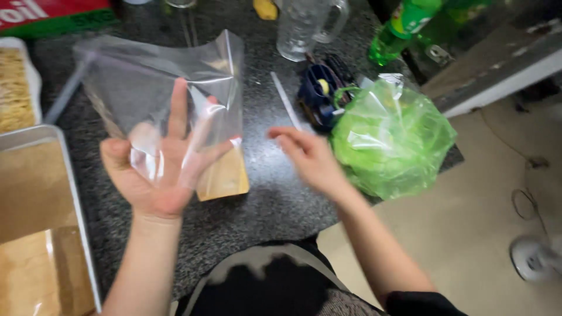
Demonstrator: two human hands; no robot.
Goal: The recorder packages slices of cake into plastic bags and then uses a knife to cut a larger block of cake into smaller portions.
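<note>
Bag first: my left hand is spread flat, fingers splayed, holding up the clear plastic bag, which stands tall toward twelve o'clock above the counter. My right hand hangs loose and empty at three o'clock of it, just beside the green bag. Left is plainly nearer.
</note>
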